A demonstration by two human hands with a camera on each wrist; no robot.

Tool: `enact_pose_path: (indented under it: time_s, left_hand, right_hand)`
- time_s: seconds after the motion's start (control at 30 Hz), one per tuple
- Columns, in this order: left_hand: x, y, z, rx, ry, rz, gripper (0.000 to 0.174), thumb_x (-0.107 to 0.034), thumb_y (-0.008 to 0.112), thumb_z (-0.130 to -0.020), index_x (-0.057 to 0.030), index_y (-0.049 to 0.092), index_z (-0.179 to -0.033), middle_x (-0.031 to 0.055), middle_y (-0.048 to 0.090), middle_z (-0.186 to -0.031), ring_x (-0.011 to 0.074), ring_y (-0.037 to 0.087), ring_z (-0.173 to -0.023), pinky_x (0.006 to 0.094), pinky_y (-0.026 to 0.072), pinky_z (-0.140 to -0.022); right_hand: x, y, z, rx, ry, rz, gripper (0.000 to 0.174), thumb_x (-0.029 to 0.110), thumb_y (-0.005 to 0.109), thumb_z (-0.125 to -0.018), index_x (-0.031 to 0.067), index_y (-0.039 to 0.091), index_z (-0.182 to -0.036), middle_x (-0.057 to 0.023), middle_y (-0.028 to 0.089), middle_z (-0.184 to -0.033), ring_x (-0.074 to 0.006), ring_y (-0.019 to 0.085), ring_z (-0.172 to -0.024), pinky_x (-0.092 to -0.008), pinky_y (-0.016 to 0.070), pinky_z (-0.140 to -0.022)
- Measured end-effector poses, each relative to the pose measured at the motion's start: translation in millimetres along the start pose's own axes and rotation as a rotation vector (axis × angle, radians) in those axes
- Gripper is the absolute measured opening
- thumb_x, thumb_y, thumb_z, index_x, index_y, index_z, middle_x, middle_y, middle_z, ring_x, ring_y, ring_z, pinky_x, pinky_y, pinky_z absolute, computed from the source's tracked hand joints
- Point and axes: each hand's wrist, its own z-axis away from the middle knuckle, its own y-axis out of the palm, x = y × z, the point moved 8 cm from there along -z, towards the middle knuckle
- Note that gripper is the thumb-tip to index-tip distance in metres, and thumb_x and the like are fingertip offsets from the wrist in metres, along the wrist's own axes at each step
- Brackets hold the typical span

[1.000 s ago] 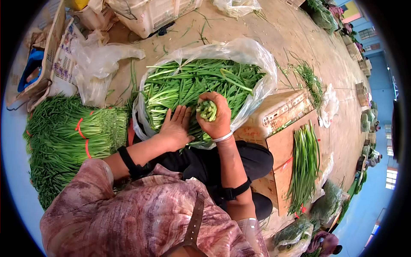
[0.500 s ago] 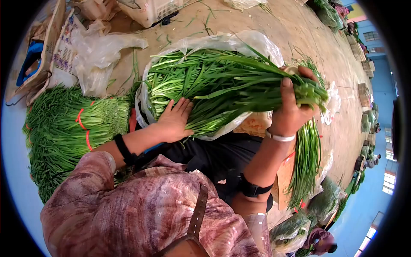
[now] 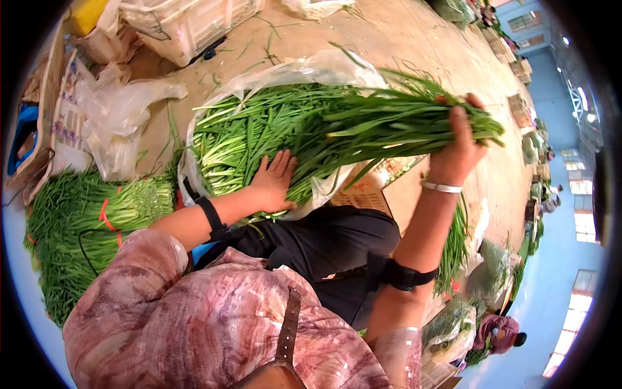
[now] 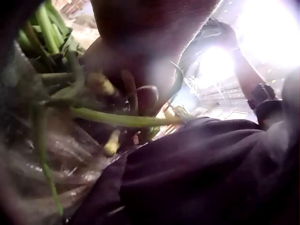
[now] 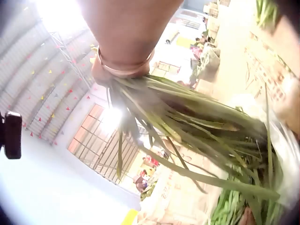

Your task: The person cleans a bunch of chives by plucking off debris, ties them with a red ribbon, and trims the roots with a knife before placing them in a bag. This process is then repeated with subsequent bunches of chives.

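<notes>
Out to the right, my right hand (image 3: 459, 152) grips a bunch of long green chives (image 3: 389, 123) near its cut ends, raised above the pile. Its leaves trail left over the bag in the head view; the right wrist view shows them hanging past the white bracelet (image 5: 125, 71). My left hand (image 3: 275, 183) lies with fingers extended on the loose chives (image 3: 236, 129) at the near side of the pile. A clear plastic bag (image 3: 311, 70) surrounds that pile. In the dim left wrist view, stray stems (image 4: 122, 118) cross close to the hand.
Chive bunches with red ties (image 3: 78, 220) are stacked at left. Beyond them lie crumpled plastic (image 3: 116, 117) and a white crate (image 3: 194, 26). More chives (image 3: 451, 256) lie on the right, partly behind my right arm. A person (image 3: 497, 334) sits farther off.
My right hand has swung from above the bag out to the right, lifting the bunch and drawing its leaves off the pile. My left hand stays on the chives.
</notes>
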Motion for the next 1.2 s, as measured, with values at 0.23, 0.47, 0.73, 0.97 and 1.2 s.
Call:
enact_pose_path:
  time_s: [0.23,0.47,0.73,0.97,1.2]
  left_hand:
    - [6,3,-5,0.093,-0.036,-0.049,0.104,-0.054,0.061,-0.071,0.0032,0.007,-0.138,0.0241,0.003,-0.145,0.0354,0.004,-0.135,0.0488,0.0101,-0.107]
    - [14,8,-18,0.138,0.050,0.069,0.107,-0.061,0.061,-0.068,-0.0001,0.008,-0.140,0.0245,0.004,-0.145,0.0342,0.007,-0.135,0.0473,0.0135,-0.107]
    - [-27,-100,-16,0.016,0.261,0.392,0.072,-0.032,0.069,-0.072,0.0048,0.040,-0.127,0.0263,0.042,-0.128,0.0331,0.040,-0.121,0.0391,0.0343,-0.099]
    - [-331,-191,91,-0.198,1.251,0.786,0.097,-0.047,0.074,-0.064,0.0089,0.031,-0.130,0.0248,0.035,-0.133,0.0322,0.033,-0.126,0.0415,0.0257,-0.104]
    - [-494,-167,87,-0.163,1.403,0.699,0.132,-0.064,0.074,-0.048,0.0100,0.006,-0.134,0.0292,0.030,-0.131,0.0370,0.030,-0.126,0.0428,0.0225,-0.106]
  right_hand:
    - [164,-94,-37,0.030,0.026,-0.054,0.032,0.012,0.052,-0.083,-0.0052,0.051,-0.110,-0.0215,0.059,-0.099,-0.0314,0.058,-0.093,-0.0424,0.0464,-0.084]
    - [389,-174,62,-0.082,0.028,0.208,0.033,0.013,0.052,-0.082,-0.0098,0.051,-0.106,-0.0221,0.057,-0.102,-0.0310,0.055,-0.096,-0.0404,0.0443,-0.089]
    - [419,-242,193,-0.644,0.123,1.574,0.023,0.019,0.063,-0.075,-0.0010,0.063,-0.087,-0.0033,0.060,-0.074,-0.0123,0.056,-0.068,-0.0257,0.0449,-0.065]
    - [379,-231,204,-0.535,-0.076,1.377,0.013,0.001,0.064,-0.069,-0.0035,0.056,-0.078,-0.0057,0.056,-0.065,-0.0126,0.054,-0.054,-0.0265,0.0449,-0.048]
    - [358,-209,176,-0.613,0.092,0.742,0.017,0.003,0.064,-0.072,-0.0066,0.060,-0.086,-0.0116,0.062,-0.074,-0.0198,0.061,-0.060,-0.0312,0.0525,-0.057]
